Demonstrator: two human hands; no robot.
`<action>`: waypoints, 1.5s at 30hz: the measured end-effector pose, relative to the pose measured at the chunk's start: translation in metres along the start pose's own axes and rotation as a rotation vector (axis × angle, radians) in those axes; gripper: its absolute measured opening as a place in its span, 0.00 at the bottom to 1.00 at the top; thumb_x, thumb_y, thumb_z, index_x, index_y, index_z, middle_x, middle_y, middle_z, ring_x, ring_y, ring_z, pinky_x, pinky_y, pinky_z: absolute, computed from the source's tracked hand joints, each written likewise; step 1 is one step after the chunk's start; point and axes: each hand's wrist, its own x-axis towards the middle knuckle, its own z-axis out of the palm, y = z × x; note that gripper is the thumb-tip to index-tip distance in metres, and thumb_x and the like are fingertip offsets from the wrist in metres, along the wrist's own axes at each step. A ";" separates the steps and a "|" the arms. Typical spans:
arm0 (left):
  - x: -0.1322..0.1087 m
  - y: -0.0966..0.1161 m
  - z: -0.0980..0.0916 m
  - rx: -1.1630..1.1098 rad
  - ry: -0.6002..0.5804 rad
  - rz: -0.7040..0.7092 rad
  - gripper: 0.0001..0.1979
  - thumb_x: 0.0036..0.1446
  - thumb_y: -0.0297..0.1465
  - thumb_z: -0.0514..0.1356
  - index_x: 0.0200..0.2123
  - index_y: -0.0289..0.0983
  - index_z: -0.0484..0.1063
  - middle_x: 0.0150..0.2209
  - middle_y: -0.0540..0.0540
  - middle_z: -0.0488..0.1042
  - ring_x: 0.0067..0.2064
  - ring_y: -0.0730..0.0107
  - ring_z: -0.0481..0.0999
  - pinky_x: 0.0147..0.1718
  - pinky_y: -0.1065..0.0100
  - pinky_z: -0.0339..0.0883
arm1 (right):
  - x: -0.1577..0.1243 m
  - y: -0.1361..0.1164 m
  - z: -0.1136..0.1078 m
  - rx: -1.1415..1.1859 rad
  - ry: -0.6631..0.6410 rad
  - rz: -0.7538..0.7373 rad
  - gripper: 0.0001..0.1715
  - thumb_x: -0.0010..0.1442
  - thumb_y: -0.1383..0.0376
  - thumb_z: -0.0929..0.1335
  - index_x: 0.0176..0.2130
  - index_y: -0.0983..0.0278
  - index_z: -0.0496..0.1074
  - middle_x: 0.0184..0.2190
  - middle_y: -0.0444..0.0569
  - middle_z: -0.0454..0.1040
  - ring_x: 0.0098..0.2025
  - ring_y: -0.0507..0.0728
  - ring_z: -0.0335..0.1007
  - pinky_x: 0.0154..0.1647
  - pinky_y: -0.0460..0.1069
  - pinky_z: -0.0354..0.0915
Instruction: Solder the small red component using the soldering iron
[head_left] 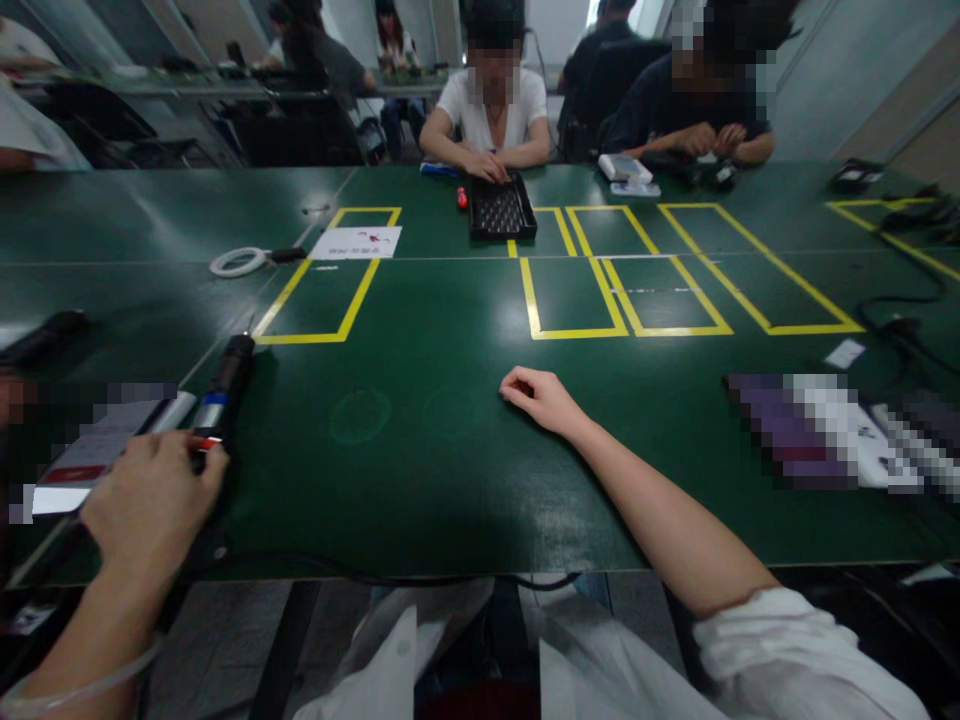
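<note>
On the left of the green table [420, 480], my left hand [150, 495] is closed round the rear end of an electric screwdriver [229, 380]. The tool is black with a blue band and a red part by my fingers, and its thin bit points away from me. My palm side and some of the fingers are hidden. My right hand [541, 398] rests on the table right of the middle, fingers curled in loosely, with nothing visible in them. Two faint round marks show on the tabletop between my hands.
Yellow tape outlines [577, 333] mark the table. A white sheet [356, 243] and a white cable coil [238, 262] lie at the far left. Across the table, a person's hands touch a black tray [502, 210]. Blurred packages [825, 430] and cables lie right; a dark cable runs along the front edge.
</note>
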 end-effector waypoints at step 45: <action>0.000 0.245 0.003 -1.492 -0.841 0.679 0.16 0.59 0.41 0.58 0.40 0.33 0.68 0.32 0.46 0.74 0.34 0.70 0.73 0.39 0.65 0.66 | 0.000 -0.003 0.005 0.177 -0.018 -0.070 0.09 0.60 0.61 0.68 0.41 0.63 0.69 0.30 0.43 0.70 0.30 0.50 0.64 0.32 0.45 0.62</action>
